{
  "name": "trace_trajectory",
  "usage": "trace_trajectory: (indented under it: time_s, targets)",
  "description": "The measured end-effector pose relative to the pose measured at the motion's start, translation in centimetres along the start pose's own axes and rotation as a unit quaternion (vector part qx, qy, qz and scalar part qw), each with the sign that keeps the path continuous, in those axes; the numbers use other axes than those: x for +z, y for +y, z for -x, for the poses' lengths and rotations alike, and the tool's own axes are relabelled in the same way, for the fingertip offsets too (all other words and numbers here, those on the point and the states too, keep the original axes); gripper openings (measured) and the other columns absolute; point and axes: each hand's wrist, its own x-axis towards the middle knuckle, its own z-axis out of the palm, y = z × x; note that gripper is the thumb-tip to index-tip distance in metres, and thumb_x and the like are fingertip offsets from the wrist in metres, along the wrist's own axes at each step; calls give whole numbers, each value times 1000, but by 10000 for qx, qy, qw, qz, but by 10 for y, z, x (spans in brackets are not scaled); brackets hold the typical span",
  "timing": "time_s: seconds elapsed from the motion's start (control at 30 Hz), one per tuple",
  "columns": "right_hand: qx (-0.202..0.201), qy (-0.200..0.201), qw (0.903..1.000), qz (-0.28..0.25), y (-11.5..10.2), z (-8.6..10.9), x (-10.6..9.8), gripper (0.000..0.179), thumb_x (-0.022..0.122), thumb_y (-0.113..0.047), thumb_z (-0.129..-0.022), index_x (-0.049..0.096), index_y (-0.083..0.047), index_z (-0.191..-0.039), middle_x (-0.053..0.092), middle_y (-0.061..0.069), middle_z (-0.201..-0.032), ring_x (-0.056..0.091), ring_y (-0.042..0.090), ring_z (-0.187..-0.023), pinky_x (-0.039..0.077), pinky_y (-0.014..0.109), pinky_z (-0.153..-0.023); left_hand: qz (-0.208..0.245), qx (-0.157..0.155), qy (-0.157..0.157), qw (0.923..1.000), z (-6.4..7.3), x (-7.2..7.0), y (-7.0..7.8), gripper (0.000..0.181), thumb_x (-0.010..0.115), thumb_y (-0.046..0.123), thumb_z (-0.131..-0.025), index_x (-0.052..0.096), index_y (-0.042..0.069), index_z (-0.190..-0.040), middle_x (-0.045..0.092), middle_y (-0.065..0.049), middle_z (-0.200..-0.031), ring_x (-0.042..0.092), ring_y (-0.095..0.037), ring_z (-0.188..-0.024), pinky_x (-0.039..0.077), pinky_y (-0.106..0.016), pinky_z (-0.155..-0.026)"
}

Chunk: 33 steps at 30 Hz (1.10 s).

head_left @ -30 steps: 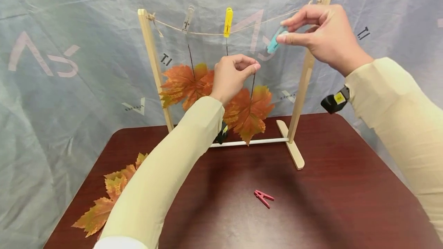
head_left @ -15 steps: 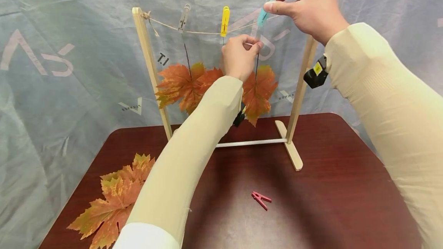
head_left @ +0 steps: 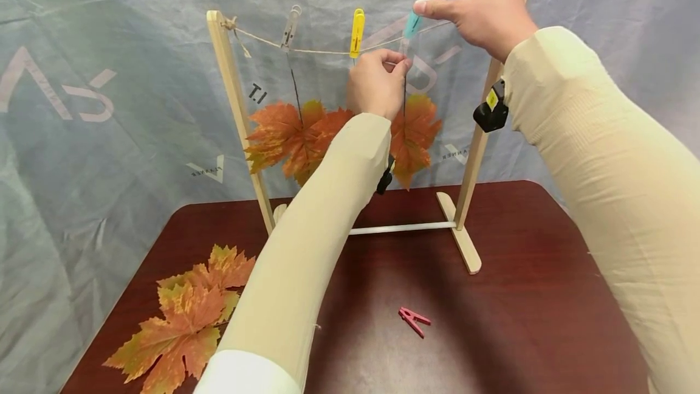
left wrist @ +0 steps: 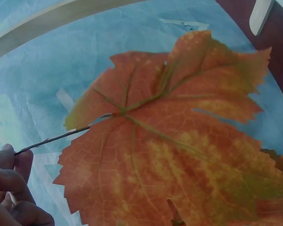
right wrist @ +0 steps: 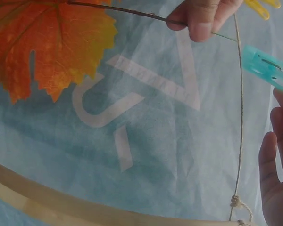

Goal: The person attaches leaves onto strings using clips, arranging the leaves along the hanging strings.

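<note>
The left hand (head_left: 378, 82) is pinching a leaf (head_left: 414, 141) by its stem (head_left: 404, 95); the right hand (head_left: 483, 10) is holding a blue clothespin (head_left: 414, 23) near the string (head_left: 319, 51).

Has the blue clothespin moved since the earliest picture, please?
Yes. Judged against the yellow clothespin in the head view, the blue clothespin has moved up and to the left, closer to it.
</note>
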Motion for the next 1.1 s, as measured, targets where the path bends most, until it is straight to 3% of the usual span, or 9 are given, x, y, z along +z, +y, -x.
trace_trajectory:
  time_s: [0.23,0.57,0.87,1.1]
  targets:
    - [8,-72,10000,43,0,-3,0,15,84,-19,-86,81,-22,-100,67,-19,-81,56,-1,-97,38,21,-69,15,30,115,9999,-2,0,2,15,70,39,-98,78,30,-107,74,13,-92,66,-7,-84,50,-28,-69]
    - [-55,-273,9994,192,3,-6,4,12,85,-19,-85,79,-22,-95,67,-18,-78,59,2,-82,38,21,-65,-51,-49,55,10000,-4,2,3,18,70,40,-97,78,31,-111,74,12,-95,67,-9,-89,51,-29,-72]
    - [45,-427,9984,373,7,-2,3,20,84,-25,-86,79,-22,-105,67,-18,-81,59,3,-85,39,23,-71,15,59,12,10000,-6,3,1,17,69,38,-98,78,30,-110,74,10,-95,67,-10,-87,50,-29,-72]
    - [42,-654,9939,885,8,1,3,38,78,-32,-91,73,-15,-125,65,-14,-94,56,5,-92,39,24,-76,4,271,-70,9996,-4,4,-5,20,69,37,-98,78,29,-114,75,9,-98,68,-10,-89,51,-29,-74]
